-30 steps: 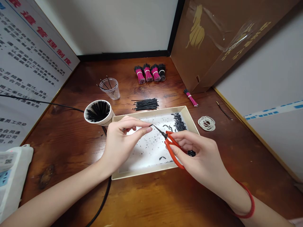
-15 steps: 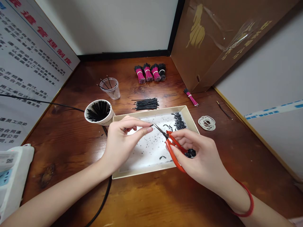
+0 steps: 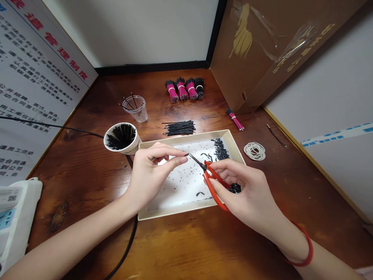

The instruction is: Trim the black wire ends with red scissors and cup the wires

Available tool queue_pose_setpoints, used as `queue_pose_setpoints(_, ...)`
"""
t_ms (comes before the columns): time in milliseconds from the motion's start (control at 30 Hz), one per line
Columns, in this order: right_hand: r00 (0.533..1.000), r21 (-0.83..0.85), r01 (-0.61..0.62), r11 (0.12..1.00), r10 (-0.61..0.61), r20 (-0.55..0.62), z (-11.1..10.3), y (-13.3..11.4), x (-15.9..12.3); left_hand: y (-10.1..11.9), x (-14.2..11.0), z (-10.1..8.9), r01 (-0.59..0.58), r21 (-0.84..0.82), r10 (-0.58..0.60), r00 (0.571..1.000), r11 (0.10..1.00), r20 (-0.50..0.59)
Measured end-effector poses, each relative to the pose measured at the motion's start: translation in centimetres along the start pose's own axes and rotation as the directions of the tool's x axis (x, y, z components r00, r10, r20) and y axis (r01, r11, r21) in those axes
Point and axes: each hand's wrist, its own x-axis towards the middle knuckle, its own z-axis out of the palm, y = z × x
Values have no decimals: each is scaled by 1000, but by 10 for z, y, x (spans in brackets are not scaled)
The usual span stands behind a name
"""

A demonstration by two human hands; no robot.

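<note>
Above a shallow cream box (image 3: 236,148), my left hand (image 3: 154,171) pinches a short black wire (image 3: 187,154) between thumb and forefinger; most of it is hidden by the fingers. My right hand (image 3: 244,190) is wrapped round red-handled scissors (image 3: 217,182) with narrow pointed blades. The blade tips meet the wire's end just beyond my left fingertips. Inside the box lie tiny scraps scattered over the white bottom, and a heap of black offcuts (image 3: 221,149) sits along its right side.
A paper cup (image 3: 136,146) full of black wires and a clear plastic cup (image 3: 142,112) stand left of the box. Behind it lie loose black wires (image 3: 180,127) and bundled pink-and-black wires (image 3: 182,89). White rubber bands (image 3: 254,151) lie right. A brown carton (image 3: 244,77) borders the back right.
The scissor blades look slightly more closed at the wire's end. Both hands otherwise stay almost in the same place.
</note>
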Motion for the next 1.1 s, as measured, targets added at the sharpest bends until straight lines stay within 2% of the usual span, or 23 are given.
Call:
queue_pose_setpoints(433,1000,7,-1,1000,1,6,0,-1,0,0,-1,-1,4,-1,-4,1000,1000,5)
queue_pose_setpoints(933,998,-29,62,998,-62,-20,-2,2,-1,-3,-2,-1,-53,27,52,999,998,12)
queue_pose_setpoints(1100,997,-20,67,998,-67,-27,-2,2,-2,-3,-2,-1,-39,26,39,999,999,14)
